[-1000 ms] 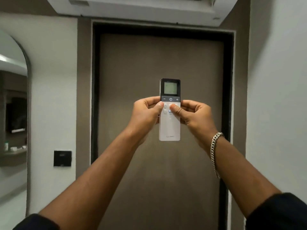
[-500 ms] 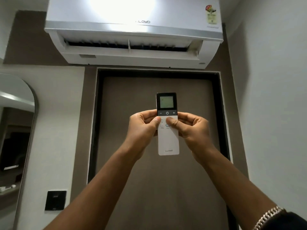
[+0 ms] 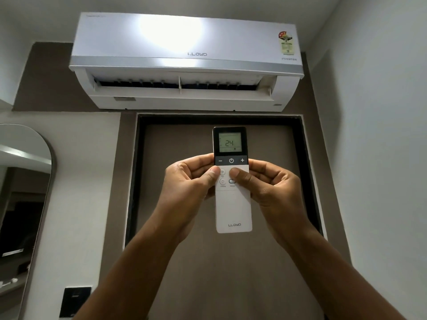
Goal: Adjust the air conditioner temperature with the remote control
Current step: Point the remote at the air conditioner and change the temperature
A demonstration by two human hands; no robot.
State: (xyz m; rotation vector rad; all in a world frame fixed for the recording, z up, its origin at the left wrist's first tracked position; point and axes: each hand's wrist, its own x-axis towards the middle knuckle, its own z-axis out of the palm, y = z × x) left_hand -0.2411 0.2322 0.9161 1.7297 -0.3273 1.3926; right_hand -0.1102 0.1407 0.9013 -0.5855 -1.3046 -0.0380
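White plastic remote point(image 3: 233, 204) sits upright between both hands, held up in front of a brown door point(image 3: 221, 273) and below the air conditioner point(image 3: 184, 63). Left hand point(image 3: 187, 190) wraps the remote's left edge, fingers curled behind, thumb point(image 3: 213, 173) lying across the front just under the minus key. Right hand point(image 3: 275, 188) does the same on the right edge, its thumb point(image 3: 238, 175) pressed on the button rows in the white part, covering a couple of them. So both hands are closed on the remote, gripping it approx. at mid-height; the lower half hangs free w/ a brand word near the bottom.

Dark top section has a lit screen point(image 3: 230, 142) reading 24, and under it a strip w/ minus, power and plus keys (none touched by either thumb).

AC unit is mounted high on the wall above the door frame, white w/ a grey band, front flap open, dark vent slots showing; a sticker point(image 3: 286, 42) sits on its upper right corner. Bright glare on its front panel.

Arched mirror point(image 3: 25, 204) is on the left wall, and a black switch plate point(image 3: 75, 301) low down, left of the door.
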